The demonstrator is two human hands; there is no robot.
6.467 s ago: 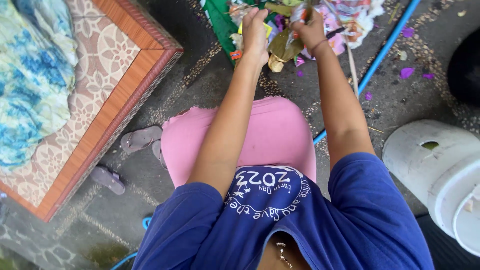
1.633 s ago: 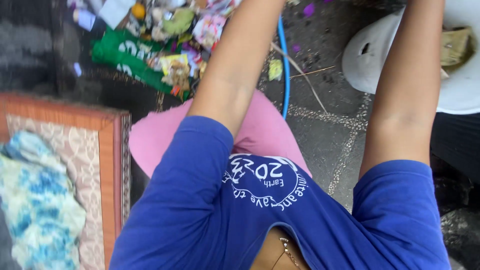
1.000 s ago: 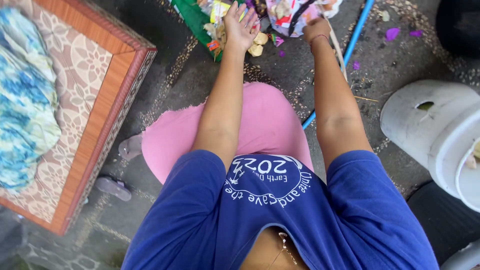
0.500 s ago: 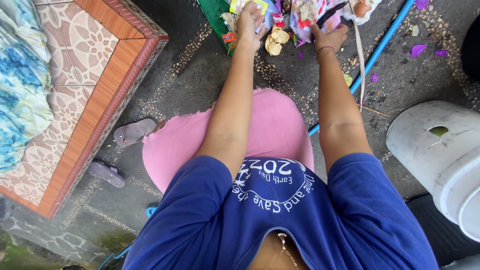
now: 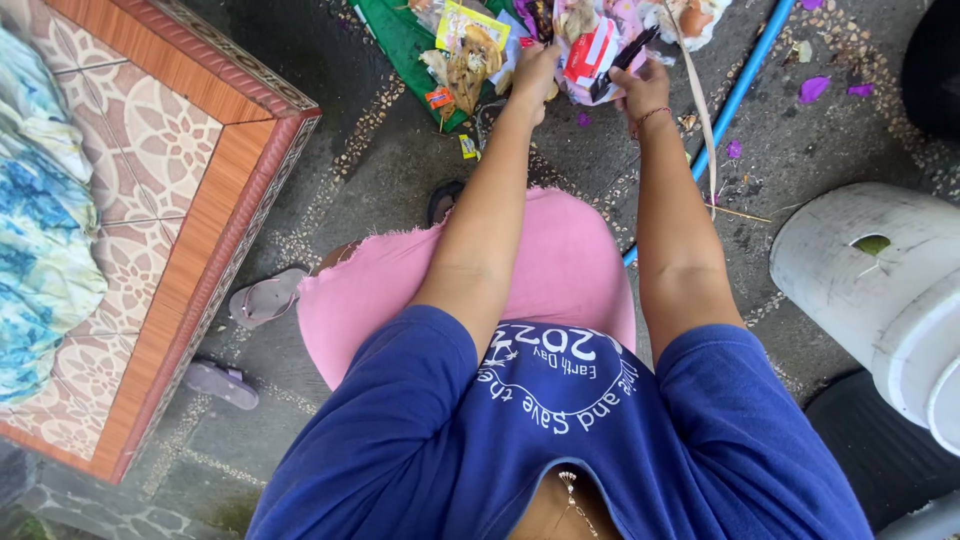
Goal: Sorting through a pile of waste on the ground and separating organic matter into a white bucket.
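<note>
I sit over a pebbled floor in a blue shirt and pink shorts (image 5: pixel 520 270), both arms stretched forward. A heap of litter (image 5: pixel 470 60) lies at the top: a green bag (image 5: pixel 395 40), dried leaves, and a pink, red and white wrapper bundle (image 5: pixel 590 50). My left hand (image 5: pixel 535 70) is curled on the left side of that bundle. On its right side is my right hand (image 5: pixel 643 88), a thin band on the wrist, fingers closed by a black strip. The fingertips of both hands are partly hidden in the wrappers.
A tiled platform with an orange-brown border (image 5: pixel 200 230) holds a blue patterned cloth (image 5: pixel 40 250) at left. Two sandals (image 5: pixel 265 300) lie beside it. A blue hose (image 5: pixel 735 95) runs diagonally. A white bucket (image 5: pixel 880 290) lies at right, above a dark object (image 5: pixel 880 440).
My left hand has moved right, off the green bag's edge and onto the wrapper bundle. My right hand stays at the bundle. The view has shifted slightly.
</note>
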